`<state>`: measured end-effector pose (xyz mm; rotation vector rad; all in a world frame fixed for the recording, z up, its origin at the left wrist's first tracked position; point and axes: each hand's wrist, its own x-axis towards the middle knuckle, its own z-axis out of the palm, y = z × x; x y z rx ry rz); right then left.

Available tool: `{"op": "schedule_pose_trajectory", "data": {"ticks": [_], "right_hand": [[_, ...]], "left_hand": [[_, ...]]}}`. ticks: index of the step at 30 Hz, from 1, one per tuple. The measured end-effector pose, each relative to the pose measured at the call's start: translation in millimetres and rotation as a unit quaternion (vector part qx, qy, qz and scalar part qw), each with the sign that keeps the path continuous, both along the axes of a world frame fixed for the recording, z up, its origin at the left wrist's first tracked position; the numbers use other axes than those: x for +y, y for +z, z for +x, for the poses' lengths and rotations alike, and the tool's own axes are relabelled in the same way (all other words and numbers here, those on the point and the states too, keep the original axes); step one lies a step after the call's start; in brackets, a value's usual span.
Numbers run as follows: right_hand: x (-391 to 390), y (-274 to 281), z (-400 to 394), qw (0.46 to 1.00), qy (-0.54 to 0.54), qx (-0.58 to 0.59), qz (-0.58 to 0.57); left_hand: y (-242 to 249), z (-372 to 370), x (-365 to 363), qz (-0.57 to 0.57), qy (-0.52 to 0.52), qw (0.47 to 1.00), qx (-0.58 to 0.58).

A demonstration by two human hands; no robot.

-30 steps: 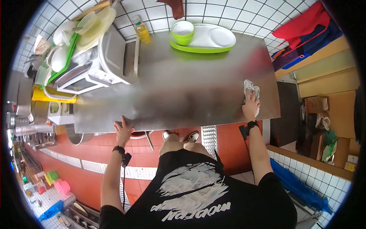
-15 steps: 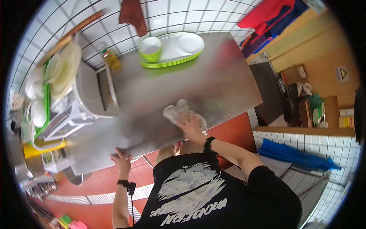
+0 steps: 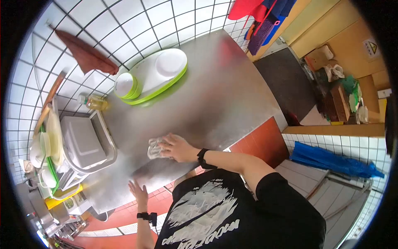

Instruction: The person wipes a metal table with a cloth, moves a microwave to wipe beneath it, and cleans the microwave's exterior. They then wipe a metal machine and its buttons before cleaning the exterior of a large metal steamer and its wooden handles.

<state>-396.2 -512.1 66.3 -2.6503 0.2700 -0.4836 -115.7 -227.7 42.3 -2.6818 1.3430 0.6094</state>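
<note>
A crumpled whitish cloth (image 3: 155, 149) lies on the metal table (image 3: 199, 108), bunched under my right hand (image 3: 178, 148). The fingers of that hand curl over the cloth and press it to the tabletop. My left hand (image 3: 138, 193) rests by the near edge of the table, fingers spread, holding nothing. Toward the wall stand stacked white oval platters with green rims (image 3: 166, 85). On their left end sits a small stack of green-and-white bowls (image 3: 125, 85), and on their right end a round white dish (image 3: 171, 63).
At the left are a grey-white plastic bin (image 3: 85, 141), a bottle of yellow liquid (image 3: 94, 102) and a rack of dishes (image 3: 47, 153). A brown cloth (image 3: 85, 52) hangs on the tiled wall. Blue plastic sheeting (image 3: 331, 159) lies at the right, below a wooden shelf (image 3: 352, 130).
My right hand has moved left across the table with the cloth, which is now more bunched. My left hand stays near the table edge. The camera view has turned.
</note>
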Motion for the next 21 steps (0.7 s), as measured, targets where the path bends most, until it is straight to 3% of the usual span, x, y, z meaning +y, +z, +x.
{"op": "schedule_pose_trajectory", "data": {"ticks": [3,4,6,8,10,13,14,16,17,19,21], "right_hand": [[-70.6,-1.1,-42.3,0.99,-0.137,0.003,0.047],[-96.0,-6.0,-61.0,0.983,-0.176,0.006,0.057],[-150.8,-21.5,-103.9,0.955,-0.293,0.007,0.031],[-207.3,-2.2,-147.6,0.917,-0.387,0.08,0.045],[-251.3,-26.1,-177.8,0.858,-0.512,0.046,-0.015],[-287.0,-32.2,-182.8,0.822,-0.568,-0.013,-0.04],[-287.2,-34.7,-177.6,0.823,-0.566,-0.015,-0.039],[-276.5,-30.7,-154.9,0.948,-0.316,0.031,0.014],[-280.5,-29.1,-148.5,0.948,-0.317,0.03,0.017],[-297.9,-24.1,-140.2,0.998,-0.043,0.014,-0.051],[-345.0,-36.7,-133.5,0.983,-0.141,-0.017,-0.115]], "left_hand": [[13.0,-62.4,-61.4,-0.06,-0.086,0.987,0.123],[19.1,-84.7,-79.6,-0.056,-0.078,0.989,0.116],[25.8,-113.1,-104.4,0.031,-0.07,0.987,0.142],[22.8,-107.7,-107.9,0.045,-0.08,0.986,0.138],[25.1,-100.8,-110.4,0.08,-0.085,0.98,0.162],[35.7,-96.7,-117.5,0.093,-0.069,0.971,0.211],[37.3,-97.8,-121.4,0.092,-0.066,0.971,0.209],[36.6,-101.2,-126.6,0.119,-0.065,0.974,0.184],[37.0,-103.9,-128.8,0.122,-0.065,0.973,0.183],[44.9,-109.0,-140.5,0.158,-0.055,0.974,0.15],[55.6,-115.6,-150.5,0.17,-0.031,0.973,0.154]]}}
